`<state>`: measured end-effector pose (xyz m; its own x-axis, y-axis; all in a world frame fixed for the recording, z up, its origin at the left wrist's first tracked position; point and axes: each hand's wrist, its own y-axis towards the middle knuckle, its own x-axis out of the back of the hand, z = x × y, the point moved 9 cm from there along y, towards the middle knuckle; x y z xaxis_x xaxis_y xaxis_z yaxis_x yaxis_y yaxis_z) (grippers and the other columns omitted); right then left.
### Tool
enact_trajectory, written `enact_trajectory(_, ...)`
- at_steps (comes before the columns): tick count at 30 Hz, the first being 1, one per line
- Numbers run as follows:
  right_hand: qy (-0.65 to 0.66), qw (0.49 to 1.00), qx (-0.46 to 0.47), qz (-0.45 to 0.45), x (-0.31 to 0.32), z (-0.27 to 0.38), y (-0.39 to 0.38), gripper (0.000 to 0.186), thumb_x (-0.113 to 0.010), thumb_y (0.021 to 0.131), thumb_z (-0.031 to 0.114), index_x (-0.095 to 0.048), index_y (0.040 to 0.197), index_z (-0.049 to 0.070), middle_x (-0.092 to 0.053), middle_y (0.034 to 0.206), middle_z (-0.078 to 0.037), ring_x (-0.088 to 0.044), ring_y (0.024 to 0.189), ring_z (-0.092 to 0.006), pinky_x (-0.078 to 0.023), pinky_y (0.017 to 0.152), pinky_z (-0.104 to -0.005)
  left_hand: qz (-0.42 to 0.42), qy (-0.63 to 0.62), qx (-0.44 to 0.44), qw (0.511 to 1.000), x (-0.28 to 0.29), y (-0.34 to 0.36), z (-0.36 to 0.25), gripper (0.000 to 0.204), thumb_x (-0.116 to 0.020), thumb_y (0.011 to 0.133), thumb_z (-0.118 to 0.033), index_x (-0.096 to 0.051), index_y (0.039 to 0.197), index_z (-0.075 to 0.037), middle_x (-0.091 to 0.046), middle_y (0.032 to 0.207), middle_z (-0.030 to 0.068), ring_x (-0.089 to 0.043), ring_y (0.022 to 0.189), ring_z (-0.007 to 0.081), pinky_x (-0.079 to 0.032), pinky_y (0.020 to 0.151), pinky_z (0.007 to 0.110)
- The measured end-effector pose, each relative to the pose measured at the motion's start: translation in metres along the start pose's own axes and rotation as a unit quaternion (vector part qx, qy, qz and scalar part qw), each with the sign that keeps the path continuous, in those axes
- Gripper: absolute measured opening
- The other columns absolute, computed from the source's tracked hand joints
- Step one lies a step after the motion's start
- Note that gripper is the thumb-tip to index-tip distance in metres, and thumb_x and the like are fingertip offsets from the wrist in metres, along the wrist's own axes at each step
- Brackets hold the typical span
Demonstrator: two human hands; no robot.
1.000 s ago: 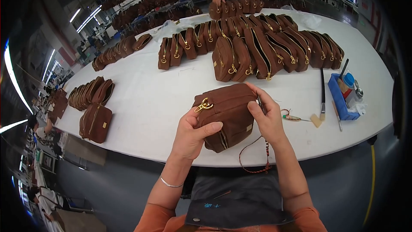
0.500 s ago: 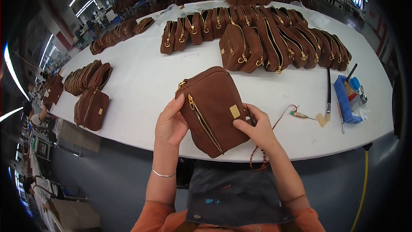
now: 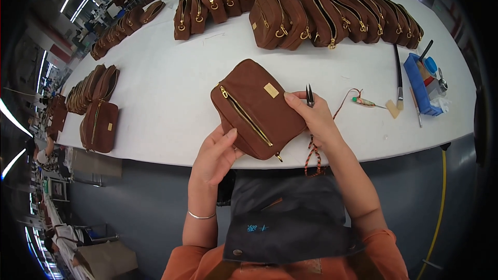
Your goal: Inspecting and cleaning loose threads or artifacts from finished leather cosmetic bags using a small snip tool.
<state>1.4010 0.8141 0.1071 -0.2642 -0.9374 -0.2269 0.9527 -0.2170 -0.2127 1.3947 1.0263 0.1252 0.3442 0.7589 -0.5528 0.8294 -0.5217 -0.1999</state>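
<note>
A brown zippered pouch (image 3: 259,80) is held tilted above the near edge of the white table. It has a small gold-coloured label and a slanted front zipper with a gold pull, which is closed. My left hand (image 3: 213,154) grips its lower left side, thumb in front and the other fingers partly hidden behind. At the pouch's right edge, my right hand (image 3: 317,118) pinches it with the thumb on the front. The dark pointed tips of small thread snips (image 3: 309,96) stick up from that same hand. A striped cord loop (image 3: 313,159) hangs below it.
Several brown pouches (image 3: 321,13) stand in rows across the far side, with more at the left (image 3: 98,124). To the right lie a green-handled awl (image 3: 365,102), a tan scrap (image 3: 392,109), a long brush (image 3: 399,75) and a blue tray (image 3: 420,91) of supplies. The white table (image 3: 166,88) ends near me.
The pouch has turned counterclockwise, so its label sits higher, and its front zipper now looks closed. My left hand has shifted to its lower corner. The snips' tips show more clearly. The view has tilted downward.
</note>
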Motion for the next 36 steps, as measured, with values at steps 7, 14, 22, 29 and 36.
enact_trajectory(7, 0.012, 0.997, -0.060, 0.041, -0.004, -0.007, -0.003, 0.057, -0.075, 0.082, 0.046, -0.058, 0.109, -0.001, -0.063, 0.080, -0.002, -0.052, 0.056, -0.0025, -0.028, 0.040, -0.0194, -0.003, 0.258, -0.190, 0.947, -0.026, -0.010, -0.015, 0.073, -0.080, 0.073, 0.002, -0.045, 0.137, 0.000, -0.060, 0.125, 0.0109, -0.057, 0.117, 0.0195, -0.046, 0.100, 0.038)
enact_trajectory(14, 0.057, 0.993, -0.019, 0.097, -0.012, 0.022, -0.018, 0.043, -0.064, 0.093, 0.039, -0.061, 0.113, 0.000, -0.056, 0.074, 0.003, -0.043, 0.049, -0.0019, -0.029, 0.041, -0.0196, -0.030, 0.362, -0.199, 0.910, -0.020, -0.002, -0.025, 0.022, -0.071, 0.088, -0.010, -0.068, 0.106, 0.004, -0.070, 0.093, 0.0053, -0.064, 0.091, 0.0128, -0.050, 0.083, 0.028)
enact_trajectory(22, -0.125, 0.967, 0.220, 0.013, -0.009, 0.062, -0.028, 0.047, -0.062, 0.095, 0.035, -0.062, 0.119, -0.006, -0.065, 0.085, -0.005, -0.057, 0.080, -0.0094, -0.046, 0.075, -0.0235, -0.037, 0.244, -0.261, 0.933, -0.036, 0.011, -0.045, 0.036, -0.049, 0.104, -0.028, -0.065, 0.111, 0.003, -0.069, 0.102, 0.0047, -0.060, 0.090, 0.0083, -0.048, 0.079, 0.025)
enact_trajectory(29, -0.114, 0.961, 0.250, 0.007, -0.013, 0.069, -0.032, 0.047, -0.064, 0.095, 0.034, -0.062, 0.119, -0.006, -0.067, 0.087, -0.008, -0.059, 0.084, -0.0108, -0.047, 0.077, -0.0244, -0.054, 0.242, -0.257, 0.934, -0.032, 0.013, -0.042, 0.043, -0.045, 0.104, -0.036, -0.063, 0.115, 0.002, -0.069, 0.107, 0.0062, -0.062, 0.096, 0.0105, -0.049, 0.084, 0.026)
enact_trajectory(36, -0.117, 0.969, 0.220, -0.006, -0.012, 0.061, -0.033, 0.048, -0.064, 0.095, 0.033, -0.061, 0.119, -0.008, -0.067, 0.087, -0.007, -0.057, 0.080, -0.0084, -0.047, 0.075, -0.0233, -0.068, 0.195, -0.280, 0.938, -0.036, 0.011, -0.043, 0.041, -0.046, 0.105, -0.034, -0.062, 0.116, 0.002, -0.068, 0.106, 0.0045, -0.061, 0.094, 0.0087, -0.050, 0.084, 0.026)
